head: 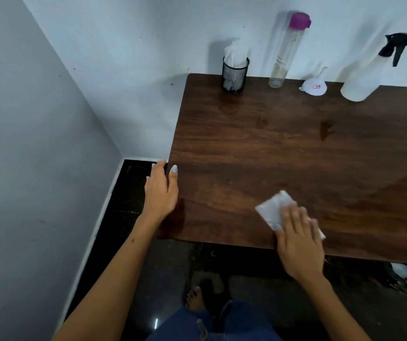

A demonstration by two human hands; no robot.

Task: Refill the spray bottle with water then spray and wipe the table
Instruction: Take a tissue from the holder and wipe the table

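Observation:
A folded white tissue lies on the dark wooden table near its front edge. My right hand presses flat on the tissue with straight fingers. My left hand rests on the table's left edge, thumb on top and fingers over the side. A white spray bottle with a black trigger head stands at the back right against the wall. Beside it lies a small white funnel. A tall clear water bottle with a purple cap stands further left.
A black mesh cup holding white tissues stands at the table's back left. Wet patches show on the tabletop. White walls close in at the left and behind. Dark floor, my foot and denim legs are below the front edge.

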